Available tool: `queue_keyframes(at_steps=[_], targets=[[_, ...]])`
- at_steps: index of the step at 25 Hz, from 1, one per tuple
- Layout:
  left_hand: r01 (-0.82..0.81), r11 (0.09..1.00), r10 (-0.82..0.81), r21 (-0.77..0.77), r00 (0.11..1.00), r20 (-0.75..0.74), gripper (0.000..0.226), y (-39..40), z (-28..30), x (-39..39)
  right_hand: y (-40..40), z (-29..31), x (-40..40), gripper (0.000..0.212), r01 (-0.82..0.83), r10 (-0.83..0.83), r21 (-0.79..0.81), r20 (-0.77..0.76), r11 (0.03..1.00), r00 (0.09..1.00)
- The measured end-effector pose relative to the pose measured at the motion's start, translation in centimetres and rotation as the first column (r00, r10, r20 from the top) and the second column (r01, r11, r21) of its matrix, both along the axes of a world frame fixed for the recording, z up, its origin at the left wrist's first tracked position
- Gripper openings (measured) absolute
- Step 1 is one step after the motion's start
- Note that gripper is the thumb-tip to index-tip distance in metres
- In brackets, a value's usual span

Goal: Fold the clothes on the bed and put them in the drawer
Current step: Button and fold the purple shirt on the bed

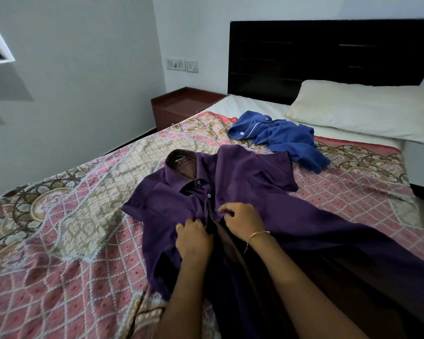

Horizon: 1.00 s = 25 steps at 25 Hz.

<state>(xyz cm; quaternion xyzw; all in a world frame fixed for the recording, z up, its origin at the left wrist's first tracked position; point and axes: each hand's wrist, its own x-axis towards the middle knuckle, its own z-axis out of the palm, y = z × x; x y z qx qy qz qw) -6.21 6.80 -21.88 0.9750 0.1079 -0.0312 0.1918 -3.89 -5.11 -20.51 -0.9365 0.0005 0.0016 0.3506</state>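
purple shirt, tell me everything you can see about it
The purple shirt is a collared, short-sleeved button-up of soft woven-looking cloth. It lies front up and unfolded on the patterned bedspread, collar toward the headboard, with a label showing inside the neck. The top buttons look fastened; lower down the front gapes open. The left hand and right hand each pinch a front edge at mid-chest.

purple shirt (230,182) spread, blue garment (279,138) crumpled
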Motion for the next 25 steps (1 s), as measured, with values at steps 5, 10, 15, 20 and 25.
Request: queue_keyframes(at_steps=[5, 10, 15, 20, 25], targets=[[-0.066, 0.998, 0.069, -0.023, 0.986, 0.152, 0.027, -0.5, 1.6, -0.5, -0.4, -1.4, -2.2, 0.026, 0.245, -0.23, -0.348, 0.083, 0.905, 0.97], [0.166, 0.98, -0.132, -0.106, 0.955, 0.267, 0.029, -0.4, 0.7, -0.3, 0.5, -2.6, -1.8, 0.02, 0.09, 0.066, -0.461, 0.31, 0.883, 0.948], [0.161, 0.983, -0.145, -0.089, 0.976, 0.162, 0.027, -0.4, -0.6, -0.2, 1.6, -3.5, -1.2, 0.006, 0.04, 0.056, -0.47, 0.187, 0.882, 0.981], [0.151, 0.987, -0.142, -0.057, 0.98, 0.138, 0.03, -0.7, -1.3, -0.4, 1.4, -3.6, -0.7, 0.025, 0.145, -0.127, -0.108, 0.163, 0.984, 0.979], [0.057, 0.989, -0.021, -0.137, 0.968, 0.25, 0.026, -1.2, 0.7, -0.2, 0.9, -0.7, -0.9, 0.016, 0.348, -0.411, 0.328, 0.147, 0.878, 0.9]])
